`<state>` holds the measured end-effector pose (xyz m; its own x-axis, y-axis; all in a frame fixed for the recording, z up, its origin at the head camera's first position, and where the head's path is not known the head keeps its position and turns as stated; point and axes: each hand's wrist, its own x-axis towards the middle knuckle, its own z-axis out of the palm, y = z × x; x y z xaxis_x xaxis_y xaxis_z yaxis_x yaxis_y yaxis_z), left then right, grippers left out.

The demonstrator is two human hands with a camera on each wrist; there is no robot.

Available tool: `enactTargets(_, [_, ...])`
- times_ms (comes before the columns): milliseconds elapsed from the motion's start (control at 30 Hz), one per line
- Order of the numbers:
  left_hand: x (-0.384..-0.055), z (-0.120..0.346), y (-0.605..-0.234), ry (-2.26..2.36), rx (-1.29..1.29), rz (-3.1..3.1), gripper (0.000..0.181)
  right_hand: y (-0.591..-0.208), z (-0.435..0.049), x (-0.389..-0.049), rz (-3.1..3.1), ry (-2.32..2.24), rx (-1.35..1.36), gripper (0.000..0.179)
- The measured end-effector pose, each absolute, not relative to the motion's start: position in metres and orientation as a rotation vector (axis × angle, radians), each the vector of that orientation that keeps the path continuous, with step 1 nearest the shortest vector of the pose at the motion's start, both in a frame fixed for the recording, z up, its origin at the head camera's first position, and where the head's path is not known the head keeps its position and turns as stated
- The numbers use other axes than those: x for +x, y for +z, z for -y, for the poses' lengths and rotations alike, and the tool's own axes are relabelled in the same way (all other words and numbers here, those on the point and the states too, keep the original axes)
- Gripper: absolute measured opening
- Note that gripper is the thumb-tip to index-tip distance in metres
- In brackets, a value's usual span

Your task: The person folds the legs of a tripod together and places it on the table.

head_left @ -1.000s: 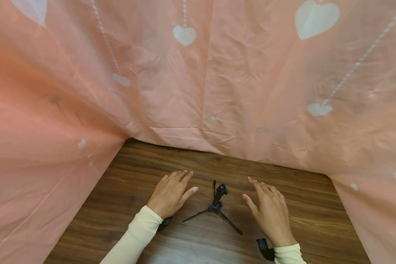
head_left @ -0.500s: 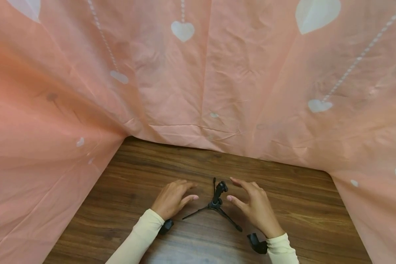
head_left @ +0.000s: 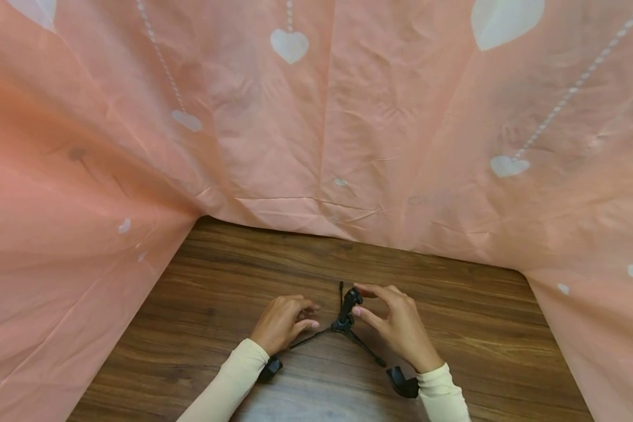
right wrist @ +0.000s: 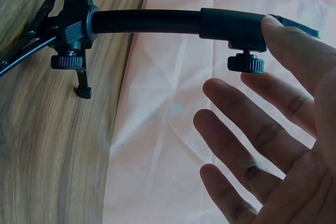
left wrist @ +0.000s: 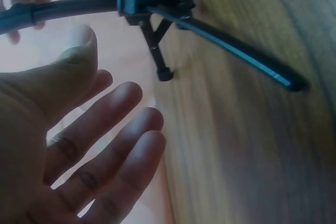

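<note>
Since the earlier frames both hands have come inward toward the small black tripod [head_left: 345,319], which stands on its spread legs in the middle of the wooden surface [head_left: 216,328]. The left hand [head_left: 285,322] is now just beside the left leg, fingers loosely bent, holding nothing. The right hand [head_left: 395,325] has reached the tripod's top; its thumb touches the head, the other fingers are spread, so no firm grip yet. Behind hangs a pink curtain [head_left: 316,117].

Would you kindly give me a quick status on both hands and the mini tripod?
Right hand open, fingertips at mini tripod head. Left hand open beside one leg, not gripping. Tripod standing on wooden table. Nothing in the way.
</note>
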<state>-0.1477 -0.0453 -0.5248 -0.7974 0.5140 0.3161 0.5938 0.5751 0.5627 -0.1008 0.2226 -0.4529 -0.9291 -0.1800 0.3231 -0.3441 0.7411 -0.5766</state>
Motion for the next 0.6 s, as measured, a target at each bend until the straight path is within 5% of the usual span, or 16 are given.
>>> enactTargets(600, [-0.144, 0.031, -0.545, -1.037, -0.933, 2.738, 0.019, -0.449, -0.213, -0.105, 2.657, 0.912, 0.466, 0.034])
